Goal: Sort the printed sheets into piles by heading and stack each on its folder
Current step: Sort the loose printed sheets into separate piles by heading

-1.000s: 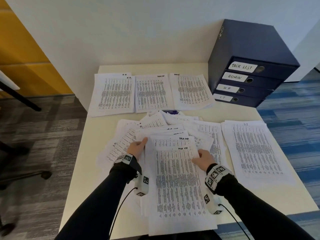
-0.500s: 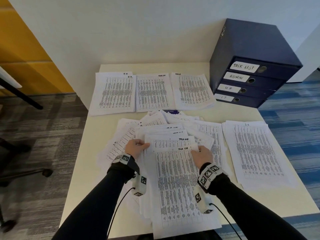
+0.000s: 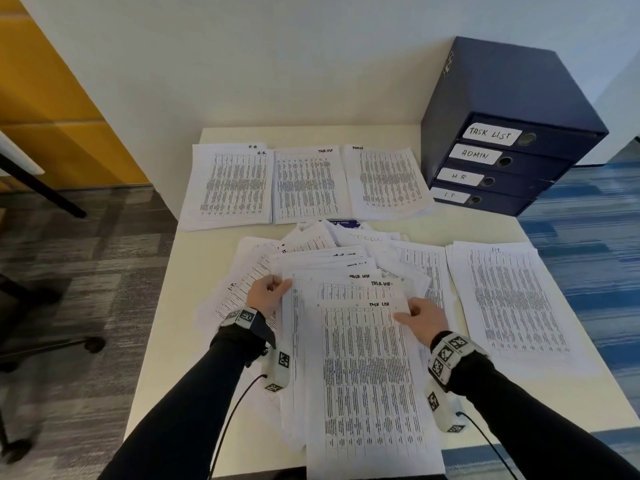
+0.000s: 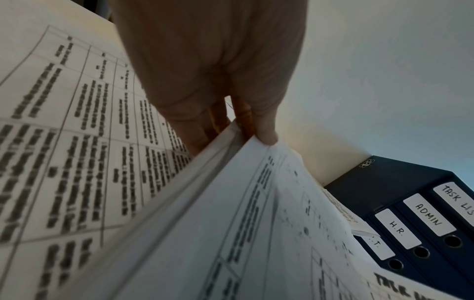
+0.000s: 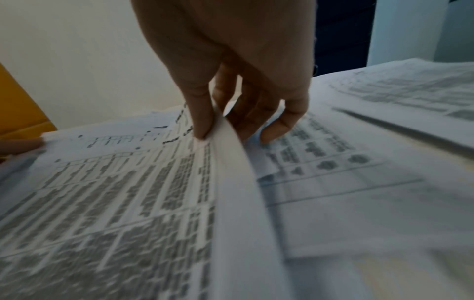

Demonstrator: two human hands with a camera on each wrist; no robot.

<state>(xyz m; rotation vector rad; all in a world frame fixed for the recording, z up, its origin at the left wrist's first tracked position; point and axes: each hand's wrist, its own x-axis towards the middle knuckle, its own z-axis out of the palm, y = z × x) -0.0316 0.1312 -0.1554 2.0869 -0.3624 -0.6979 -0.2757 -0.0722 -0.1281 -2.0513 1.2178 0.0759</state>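
Observation:
A loose heap of printed sheets point(image 3: 346, 258) covers the middle of the table. On top lie several sheets headed TASK LIST point(image 3: 363, 368), fanned toward me. My left hand point(image 3: 268, 294) pinches their upper left edge point(image 4: 231, 142), thumb on top. My right hand point(image 3: 420, 315) pinches the upper right corner of the topmost sheet point(image 5: 218, 142), thumb above and fingers beneath. Sorted piles lie at the back: HR point(image 3: 230, 185), TASK LIST point(image 3: 308, 185), ADMIN point(image 3: 388, 181). An IT pile point(image 3: 512, 299) lies at the right.
A dark blue box of folders point(image 3: 512, 109) labelled TASK LIST, ADMIN, HR and IT stands at the back right corner. The cream table point(image 3: 162, 323) has a bare strip along its left side. A chair base point(image 3: 52, 344) stands on the carpet at the left.
The fanned TASK LIST sheets have slid toward me. My right hand moved up to the top sheet's right corner and pinched it; my left thumb closed on the left edge.

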